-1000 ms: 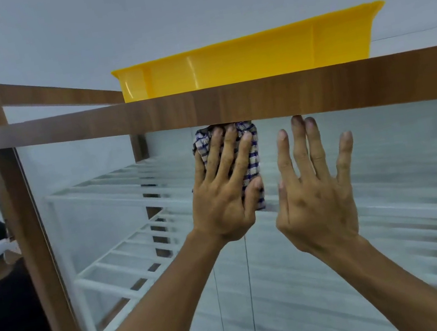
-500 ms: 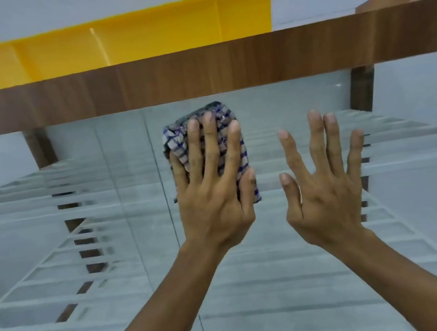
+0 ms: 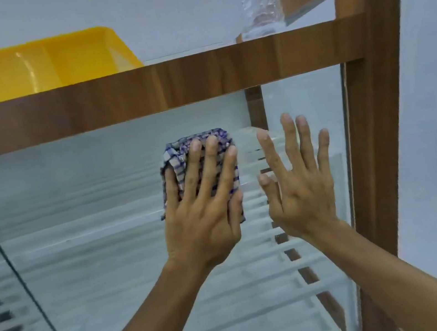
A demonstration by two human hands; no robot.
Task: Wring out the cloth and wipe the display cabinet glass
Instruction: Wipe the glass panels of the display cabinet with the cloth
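Head view | checked cloth [image 3: 175, 167] is pressed flat on the cabinet glass [image 3: 89, 217] beneath the left grip [image 3: 204, 223], fingers [image 3: 206, 167] straight, uncurled | right grip [image 3: 301, 194] is held released, empty, just right of cloth | cloth's long axis runs vertically.

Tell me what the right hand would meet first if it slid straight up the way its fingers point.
Most likely the cabinet's wooden top rail above the right hand; bare glass lies between.
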